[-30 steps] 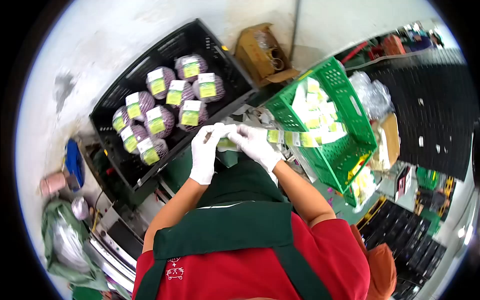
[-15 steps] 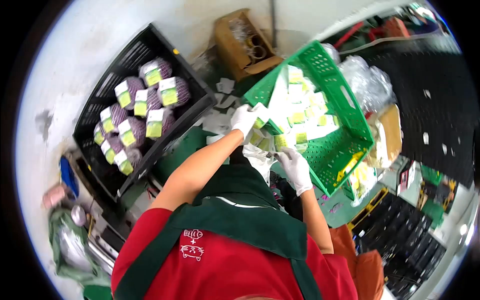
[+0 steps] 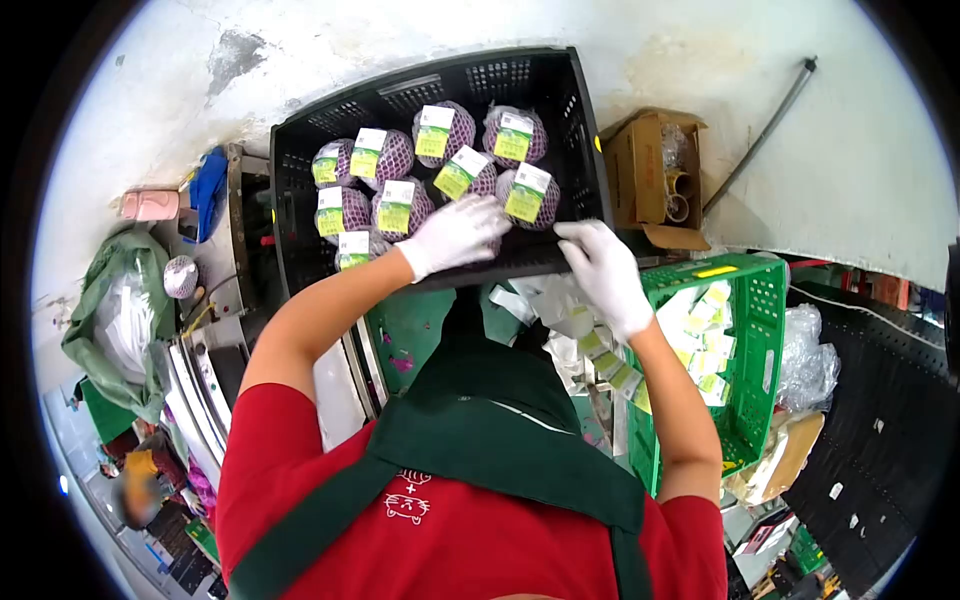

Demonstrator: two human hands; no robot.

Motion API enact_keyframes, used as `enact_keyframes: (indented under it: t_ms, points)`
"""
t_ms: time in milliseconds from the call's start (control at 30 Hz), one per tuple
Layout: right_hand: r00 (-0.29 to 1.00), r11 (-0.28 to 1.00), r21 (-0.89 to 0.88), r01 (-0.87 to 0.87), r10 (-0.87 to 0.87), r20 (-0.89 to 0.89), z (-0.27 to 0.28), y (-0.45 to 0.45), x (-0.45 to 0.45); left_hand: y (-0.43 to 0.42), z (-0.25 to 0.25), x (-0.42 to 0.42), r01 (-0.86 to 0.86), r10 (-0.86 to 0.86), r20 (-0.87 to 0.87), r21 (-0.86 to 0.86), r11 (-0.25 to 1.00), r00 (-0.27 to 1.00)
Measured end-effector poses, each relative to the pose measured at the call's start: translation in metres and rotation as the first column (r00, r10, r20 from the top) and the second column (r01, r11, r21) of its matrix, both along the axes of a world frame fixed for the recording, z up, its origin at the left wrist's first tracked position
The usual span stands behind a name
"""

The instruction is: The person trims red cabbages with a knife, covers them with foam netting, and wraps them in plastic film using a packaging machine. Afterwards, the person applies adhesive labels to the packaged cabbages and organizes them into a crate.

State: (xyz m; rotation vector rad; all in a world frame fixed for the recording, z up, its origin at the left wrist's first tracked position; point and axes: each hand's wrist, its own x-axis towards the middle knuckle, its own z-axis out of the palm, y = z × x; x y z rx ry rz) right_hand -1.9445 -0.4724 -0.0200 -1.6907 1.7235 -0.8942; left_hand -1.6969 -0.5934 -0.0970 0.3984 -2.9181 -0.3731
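Both my hands wear white gloves. My left hand [image 3: 458, 236] is curled over a fruit in purple netting at the near side of the black crate [image 3: 425, 82]; the hand hides most of that fruit. My right hand [image 3: 606, 278] is beside the crate's near right corner, fingers stretched toward the rim, with nothing visible in them. Several fruits in purple foam netting sit in the crate, each with a white-and-green label; one labelled fruit [image 3: 528, 196] lies just beyond my left hand. A strip of green-and-white labels [image 3: 612, 366] hangs below my right hand.
At the right stands a green crate [image 3: 770, 345] with loose labels [image 3: 708, 335] in it. Behind it is an open cardboard box [image 3: 634, 172], and a grey pole [image 3: 760, 135] leans on the wall. Clear plastic wrap [image 3: 805, 360] lies beyond the green crate.
My view has turned left toward the black crate. Both hands have left the labels by the green crate; the left is now on a fruit, the right near the black crate's corner.
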Motion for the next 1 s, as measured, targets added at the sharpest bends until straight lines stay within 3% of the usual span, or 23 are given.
enact_keyframes:
  t_ms: [33,100,267,300,367,400,433,500,533,567,667,767,800,833,900,967,1000]
  points:
    - [0.998,0.999,-0.014,-0.043,0.042,-0.055,-0.016,-0.029,0.013,-0.006,-0.019,0.002,0.092,-0.095,0.071,0.041,0.995,0.993]
    - [0.941,0.997,0.018,-0.080,0.081,-0.328,-0.053,-0.077,0.032,-0.014,-0.064,0.007,0.215,-0.222,0.065,0.100,0.971,0.973]
    - [0.807,0.977,0.196,-0.080,0.179,-0.563,-0.149,-0.117,0.051,-0.008,-0.080,0.015,0.138,-0.131,-0.060,0.130,0.982,0.990]
    - [0.835,0.965,0.252,-0.070,0.195,-0.514,-0.143,-0.122,0.053,-0.010,-0.076,0.019,0.132,-0.122,-0.078,0.134,0.982,0.989]
    - [0.741,0.926,0.377,-0.021,0.268,-0.615,-0.121,-0.123,0.059,-0.028,-0.047,0.039,0.057,-0.045,-0.059,0.215,0.975,0.997]
    - [0.696,0.966,0.256,-0.033,0.206,-0.688,-0.113,-0.120,0.064,-0.040,-0.038,0.054,-0.035,0.044,-0.051,0.158,0.987,0.998]
    - [0.751,0.991,0.102,-0.086,0.132,-0.646,-0.110,-0.123,0.068,-0.051,-0.033,0.070,-0.127,0.132,-0.048,0.099,0.987,0.990]
    - [0.894,0.986,0.157,-0.061,0.123,-0.431,-0.094,-0.141,0.099,-0.073,-0.018,0.095,-0.246,0.236,0.097,0.110,0.963,0.967]
    - [0.905,0.994,0.036,-0.105,0.110,-0.410,-0.099,-0.148,0.116,-0.078,-0.038,0.108,-0.248,0.214,0.199,0.169,0.954,0.956]
    - [0.900,0.992,0.007,-0.130,0.121,-0.418,-0.116,-0.154,0.129,-0.084,-0.053,0.116,-0.194,0.154,0.276,0.121,0.974,0.949]
    - [0.898,0.993,0.076,-0.088,0.112,-0.426,-0.160,-0.156,0.145,-0.086,-0.055,0.121,-0.169,0.123,0.263,0.161,0.972,0.957]
    - [0.815,0.982,0.186,-0.037,0.137,-0.563,-0.124,-0.166,0.151,-0.100,-0.040,0.131,-0.132,0.121,0.063,0.209,0.969,0.991]
    - [0.876,0.983,0.183,-0.020,0.105,-0.471,-0.105,-0.178,0.153,-0.113,-0.038,0.133,-0.150,0.152,-0.008,0.116,0.982,0.988]
    - [0.894,0.997,-0.053,-0.062,0.032,-0.447,-0.101,-0.190,0.156,-0.128,-0.033,0.133,-0.232,0.234,-0.035,0.044,0.972,0.972]
    - [0.904,0.981,-0.166,-0.098,0.018,-0.427,-0.093,-0.223,0.169,-0.162,-0.027,0.133,-0.339,0.335,-0.055,-0.072,0.938,0.941]
    - [0.867,0.969,-0.191,-0.157,0.042,-0.497,-0.120,-0.248,0.182,-0.186,-0.066,0.139,-0.358,0.360,0.048,-0.053,0.932,0.932]
    - [0.855,0.976,-0.131,-0.174,0.084,-0.512,-0.149,-0.253,0.184,-0.190,-0.076,0.139,-0.398,0.393,0.098,0.045,0.916,0.915]
